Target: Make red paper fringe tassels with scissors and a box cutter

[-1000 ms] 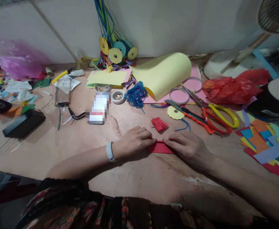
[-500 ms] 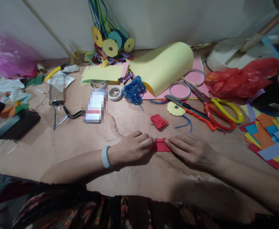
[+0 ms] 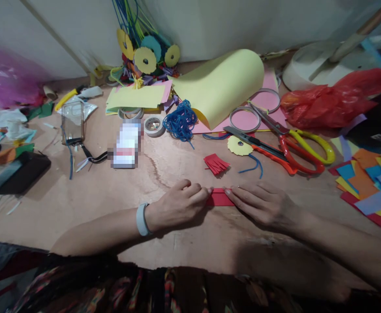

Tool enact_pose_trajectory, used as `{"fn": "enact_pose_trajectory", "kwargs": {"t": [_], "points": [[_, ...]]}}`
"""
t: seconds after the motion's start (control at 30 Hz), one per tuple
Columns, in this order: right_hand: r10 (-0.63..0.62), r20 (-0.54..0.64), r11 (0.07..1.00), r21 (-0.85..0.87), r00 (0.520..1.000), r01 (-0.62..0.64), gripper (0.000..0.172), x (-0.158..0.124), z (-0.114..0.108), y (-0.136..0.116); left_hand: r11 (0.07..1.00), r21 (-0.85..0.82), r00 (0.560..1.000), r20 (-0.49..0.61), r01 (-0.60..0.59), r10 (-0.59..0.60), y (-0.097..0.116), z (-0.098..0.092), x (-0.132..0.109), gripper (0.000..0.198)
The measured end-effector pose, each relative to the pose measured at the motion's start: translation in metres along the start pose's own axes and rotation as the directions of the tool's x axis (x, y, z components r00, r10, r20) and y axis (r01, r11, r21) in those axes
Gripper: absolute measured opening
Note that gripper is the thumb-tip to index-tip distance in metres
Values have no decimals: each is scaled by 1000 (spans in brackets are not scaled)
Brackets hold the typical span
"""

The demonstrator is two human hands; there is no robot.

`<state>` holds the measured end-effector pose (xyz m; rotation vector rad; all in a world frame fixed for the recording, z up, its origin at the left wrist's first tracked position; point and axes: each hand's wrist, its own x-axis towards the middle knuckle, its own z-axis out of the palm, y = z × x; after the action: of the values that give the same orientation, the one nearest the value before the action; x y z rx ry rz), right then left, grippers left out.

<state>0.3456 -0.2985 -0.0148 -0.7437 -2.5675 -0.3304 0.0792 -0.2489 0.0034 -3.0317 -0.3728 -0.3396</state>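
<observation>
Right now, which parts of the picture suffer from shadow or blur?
Head view: a shadow spreads over the table below the right forearm; head view: the purple bag looks smeared at the left edge; head view: the pixelated patch is unreadable, while the held red paper shows clear edges.

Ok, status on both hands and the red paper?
Left hand and right hand holding red paper, one at each end. Far edge folded over. Fringed red piece just beyond, untouched.

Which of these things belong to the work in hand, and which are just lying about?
Seems part of the job:
red strip, held by left hand and right hand
probably red fringe, scissors

Probably just lying about:
phone
phone case
black box
red bag
</observation>
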Motion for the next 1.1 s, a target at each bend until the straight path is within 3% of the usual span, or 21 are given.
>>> {"fn": "enact_pose_trajectory", "kwargs": {"t": [0.2, 0.33, 0.43, 0.57, 0.73, 1.1], "points": [[63, -16, 997, 39, 998, -62, 22, 0, 3, 2, 998, -32, 996, -69, 63, -65, 1, 4, 0, 22], [223, -46, 966, 146, 974, -214, 14, 7, 11, 3, 960, -204, 975, -69, 193, -211, -8, 6, 3, 19], [283, -34, 946, 177, 958, -273, 13, 11, 15, 3, 935, -295, 971, -73, 196, -227, -16, 9, 6, 18], [279, -37, 945, 187, 960, -267, 14, 12, 19, 3, 941, -304, 983, -56, 148, -173, -19, 12, 7, 22], [285, -47, 939, 214, 957, -269, 14, 8, 21, 2, 940, -281, 971, -79, 195, -225, -15, 12, 7, 24], [270, -40, 946, 198, 962, -257, 12, 9, 19, 2, 904, -356, 971, 54, 236, -232, -15, 11, 10, 22]]}}
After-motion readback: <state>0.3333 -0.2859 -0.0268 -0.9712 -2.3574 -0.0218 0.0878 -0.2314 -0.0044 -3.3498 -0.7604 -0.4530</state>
